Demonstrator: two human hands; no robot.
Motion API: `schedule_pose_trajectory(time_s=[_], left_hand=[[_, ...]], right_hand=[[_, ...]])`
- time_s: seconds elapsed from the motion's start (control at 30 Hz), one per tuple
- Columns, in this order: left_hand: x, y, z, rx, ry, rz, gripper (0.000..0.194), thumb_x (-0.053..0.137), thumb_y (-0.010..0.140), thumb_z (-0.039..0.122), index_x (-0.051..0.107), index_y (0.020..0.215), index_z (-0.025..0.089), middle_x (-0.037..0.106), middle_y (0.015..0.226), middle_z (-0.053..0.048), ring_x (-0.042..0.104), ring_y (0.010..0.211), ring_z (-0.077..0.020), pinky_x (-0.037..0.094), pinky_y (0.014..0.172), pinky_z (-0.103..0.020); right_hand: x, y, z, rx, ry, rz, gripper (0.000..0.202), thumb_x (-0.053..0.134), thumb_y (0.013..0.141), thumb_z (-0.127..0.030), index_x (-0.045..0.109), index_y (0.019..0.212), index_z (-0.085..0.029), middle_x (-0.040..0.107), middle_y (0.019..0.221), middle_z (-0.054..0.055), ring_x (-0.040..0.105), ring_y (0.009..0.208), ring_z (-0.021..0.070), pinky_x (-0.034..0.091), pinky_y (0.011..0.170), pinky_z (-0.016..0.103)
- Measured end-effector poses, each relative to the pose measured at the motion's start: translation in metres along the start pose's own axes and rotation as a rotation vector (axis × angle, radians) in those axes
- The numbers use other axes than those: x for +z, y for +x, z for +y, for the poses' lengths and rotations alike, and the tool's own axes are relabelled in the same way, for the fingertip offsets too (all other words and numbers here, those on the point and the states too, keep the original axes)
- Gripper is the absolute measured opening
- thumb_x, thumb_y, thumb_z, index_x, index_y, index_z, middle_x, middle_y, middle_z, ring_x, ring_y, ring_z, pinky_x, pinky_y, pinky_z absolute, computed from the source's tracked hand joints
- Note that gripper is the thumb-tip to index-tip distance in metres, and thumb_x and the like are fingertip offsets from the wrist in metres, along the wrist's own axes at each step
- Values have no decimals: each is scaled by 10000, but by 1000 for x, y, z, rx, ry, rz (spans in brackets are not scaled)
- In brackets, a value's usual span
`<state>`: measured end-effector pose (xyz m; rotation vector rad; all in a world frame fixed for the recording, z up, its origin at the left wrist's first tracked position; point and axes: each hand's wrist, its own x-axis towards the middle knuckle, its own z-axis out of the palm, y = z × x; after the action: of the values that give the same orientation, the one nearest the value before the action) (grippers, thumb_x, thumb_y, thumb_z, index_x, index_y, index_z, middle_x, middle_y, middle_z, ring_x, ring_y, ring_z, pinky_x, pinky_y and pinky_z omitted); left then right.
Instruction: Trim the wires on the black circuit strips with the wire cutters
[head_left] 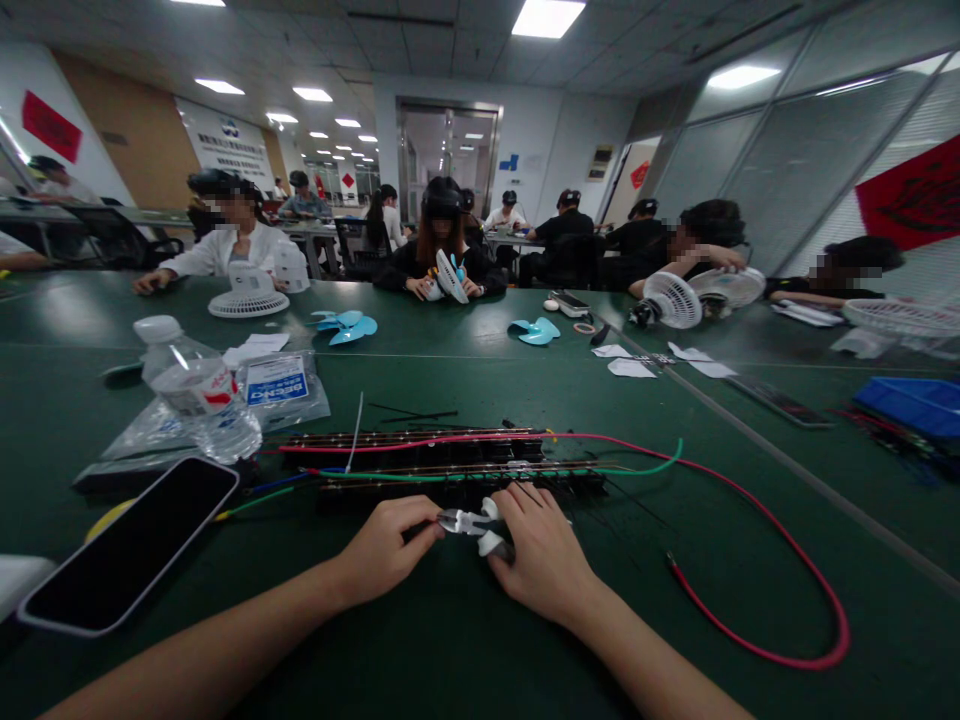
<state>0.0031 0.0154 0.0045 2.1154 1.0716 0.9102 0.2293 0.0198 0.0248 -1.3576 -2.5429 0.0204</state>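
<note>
My right hand (536, 545) is wrapped round the handles of a pair of pliers (469, 522), whose metal jaws point left. The fingertips of my left hand (390, 545) are pinched together at the tip of the jaws; anything between them is too small to make out. Just beyond both hands lie black strips (420, 440) in two rows. A red cable (757, 500) runs along the far row and curls round to the right. Along the near row lies a green cable (645, 470). A thin white tie (355, 430) stands up at their left part.
A phone (135, 545), a plastic bottle (199, 390) and a clear bag (281, 385) lie at the left. Blue fan blades (345, 326) and papers (630, 365) are farther back. A blue tray (911, 405) is at the right. Several people sit across the table.
</note>
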Motion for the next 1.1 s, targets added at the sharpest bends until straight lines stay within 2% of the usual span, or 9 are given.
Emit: schedule_pose_trajectory(time_s=[0.27,0.43,0.77,1.1], left_hand=[[-2,0,3,-7,-12,-10,135,511,884,177,642,858,159,660,843,-41,598,782,-163,464,726,-297],[-1,0,2,-16,-10,-4,134,510,887,175,642,865,157,655,849,-42,595,790,-163,463,732,-296],[-2,-1,4,-54,-29,-16,150,515,901,197,656,946,175,657,902,-36,595,827,-164,466,762,-309],[0,-1,1,-37,-25,-1,141,522,898,199,655,939,171,654,893,-36,594,830,-164,467,772,-312]], right_hand=[[2,1,1,5,17,-10,292,597,735,-273,540,1006,-182,564,1000,85,489,956,239,361,865,378],[5,0,3,37,41,-16,267,579,752,-273,553,999,-174,585,962,78,516,875,218,388,789,332],[6,-2,3,29,-51,70,250,592,732,-262,571,967,-179,617,883,56,547,821,207,382,721,305],[5,-3,2,25,-72,74,206,576,725,-255,581,919,-185,621,843,53,538,778,197,358,675,288]])
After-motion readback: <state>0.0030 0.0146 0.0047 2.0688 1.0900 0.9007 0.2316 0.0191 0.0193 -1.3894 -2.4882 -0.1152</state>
